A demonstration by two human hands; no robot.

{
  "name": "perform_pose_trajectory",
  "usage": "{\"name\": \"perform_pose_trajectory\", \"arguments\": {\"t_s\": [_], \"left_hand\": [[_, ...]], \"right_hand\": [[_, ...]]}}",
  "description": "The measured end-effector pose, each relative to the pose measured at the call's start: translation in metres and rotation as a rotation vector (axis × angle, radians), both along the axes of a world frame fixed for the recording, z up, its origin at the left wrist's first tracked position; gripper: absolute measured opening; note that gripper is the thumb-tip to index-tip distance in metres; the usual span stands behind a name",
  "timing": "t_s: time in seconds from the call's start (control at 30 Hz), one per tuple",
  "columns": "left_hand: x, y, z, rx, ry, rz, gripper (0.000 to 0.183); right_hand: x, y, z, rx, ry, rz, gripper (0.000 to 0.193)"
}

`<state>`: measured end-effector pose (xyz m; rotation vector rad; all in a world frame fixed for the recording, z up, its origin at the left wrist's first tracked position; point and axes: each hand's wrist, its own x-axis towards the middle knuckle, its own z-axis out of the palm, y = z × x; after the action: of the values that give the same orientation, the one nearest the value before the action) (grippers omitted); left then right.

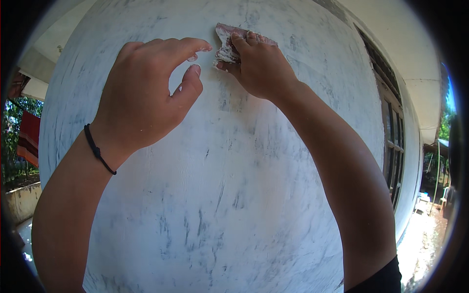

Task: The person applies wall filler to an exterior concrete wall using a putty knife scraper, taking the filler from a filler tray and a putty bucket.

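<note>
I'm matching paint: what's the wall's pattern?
Whitish wall with grey streaks; best in the head view.

Flat pinkish-brown tool [224, 32], thick with white paste [225, 52], in the right hand [264, 66].

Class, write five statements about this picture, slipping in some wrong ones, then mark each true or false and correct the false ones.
1. The right hand grips a flat piece at the wall. True.
2. The wall is solid red. False: it is whitish with dark streaks.
3. A black cord circles the wrist of the left hand. True.
4. The left hand is a tight fist. False: it is partly open.
5. A paned window is on the picture's right. True.
</note>
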<state>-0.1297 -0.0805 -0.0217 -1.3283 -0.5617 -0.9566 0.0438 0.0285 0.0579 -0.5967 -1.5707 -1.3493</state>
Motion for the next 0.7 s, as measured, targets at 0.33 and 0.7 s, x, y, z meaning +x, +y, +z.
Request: {"name": "perform_pose_trajectory", "arguments": {"t_s": [0.33,0.7], "left_hand": [[0.001,0.025,0.013,0.055,0.099,-0.035,0.032],[0.023,0.034,0.019,0.112,0.044,-0.285,0.032]], "right_hand": [[0.002,0.008,0.015,0.199,0.029,-0.017,0.043],[-0.006,0.003,0.031,0.109,0.006,0.127,0.04]]}}
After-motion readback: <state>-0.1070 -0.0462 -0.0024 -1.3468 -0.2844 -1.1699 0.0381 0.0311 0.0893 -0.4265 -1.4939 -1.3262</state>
